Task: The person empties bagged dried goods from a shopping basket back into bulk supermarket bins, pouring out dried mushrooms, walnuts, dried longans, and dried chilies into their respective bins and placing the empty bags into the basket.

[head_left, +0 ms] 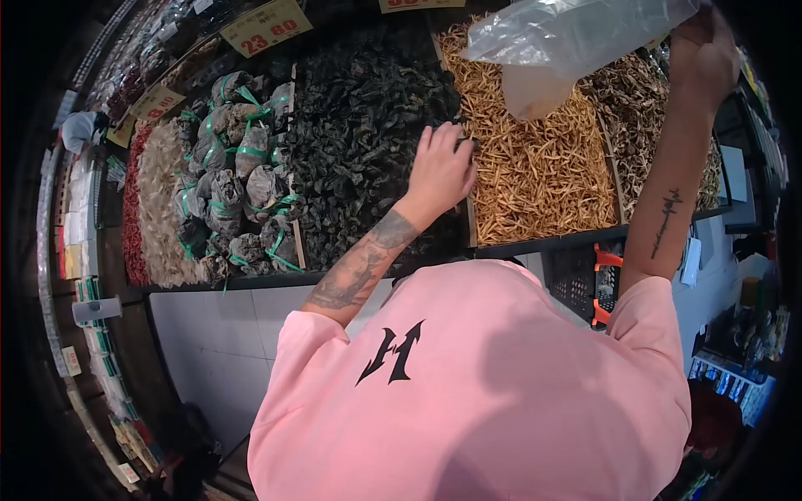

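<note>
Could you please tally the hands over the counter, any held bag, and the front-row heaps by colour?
Hands (left hand, right hand): 2
Bag: 1
Red heap: 1
Pale heap: 1
Grey heap: 1
Black heap: 1
Golden heap: 1
Brown heap: 1
Total: 9

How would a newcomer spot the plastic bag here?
Start at the dried-goods display and find the golden strips, right of centre. Above them hangs the plastic bag, its end in the right hand. Whitish and see-through, it stands out from the dry strips beneath.

Leafy pieces (359, 125) between bundles (238, 150) left and dried strips (539, 179) right, plastic bag (576, 37) over strips
</note>
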A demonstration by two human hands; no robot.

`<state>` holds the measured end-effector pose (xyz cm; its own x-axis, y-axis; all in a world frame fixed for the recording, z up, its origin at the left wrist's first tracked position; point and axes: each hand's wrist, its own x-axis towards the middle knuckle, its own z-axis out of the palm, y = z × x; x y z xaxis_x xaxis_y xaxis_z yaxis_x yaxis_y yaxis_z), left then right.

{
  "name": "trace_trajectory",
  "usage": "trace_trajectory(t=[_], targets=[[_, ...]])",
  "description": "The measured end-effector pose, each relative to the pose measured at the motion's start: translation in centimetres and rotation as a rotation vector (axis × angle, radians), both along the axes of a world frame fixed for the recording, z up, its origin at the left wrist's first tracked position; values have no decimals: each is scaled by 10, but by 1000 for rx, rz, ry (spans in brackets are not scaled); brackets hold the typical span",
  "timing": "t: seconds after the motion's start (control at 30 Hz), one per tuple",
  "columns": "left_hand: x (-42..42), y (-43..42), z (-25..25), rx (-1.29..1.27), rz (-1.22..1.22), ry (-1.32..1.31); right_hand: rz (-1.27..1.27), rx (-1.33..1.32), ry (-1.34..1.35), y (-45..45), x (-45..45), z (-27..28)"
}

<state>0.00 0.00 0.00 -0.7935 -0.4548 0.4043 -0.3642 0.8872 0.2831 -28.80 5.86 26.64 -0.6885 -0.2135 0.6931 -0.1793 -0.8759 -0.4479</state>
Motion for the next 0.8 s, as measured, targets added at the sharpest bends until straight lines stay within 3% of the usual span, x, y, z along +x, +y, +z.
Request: trace_trajectory(t=[0.07, 0.1, 0.2, 0.37, 0.47, 0.53, 0.57, 0.6, 0.67, 0.8], targets=[[-24, -3, -24, -116, -42, -98, -111, -24, -27, 5, 13, -5], [-51, 6, -35, -140, -61, -97, -239, 129, -61, 13, 28, 15], [-45, -22, -84, -228, -3, -167, -60, 19, -37, 30, -12, 1], [-18, -44, -79, -249, 95, -282, -143, 128, -2, 71, -38, -9], [-20, -44, -76, -253, 120, -233, -344, 279, -21, 73, -9, -13], [-25, -41, -78, -253, 138, -308, -278, 304, -39, 76, -31, -25], [-26, -38, -71, -216, 138, -310, -508, 435, 66, 72, -12, -27], [-25, -38, -67, -212, 128, -335, -535, 462, 132, 74, -19, -38], [-26, -40, -68, -239, 111, -225, -298, 348, -58, 80, -17, -33], [-26, -41, -34, -47, 40, -249, -476, 466, 21, 67, 20, -26]])
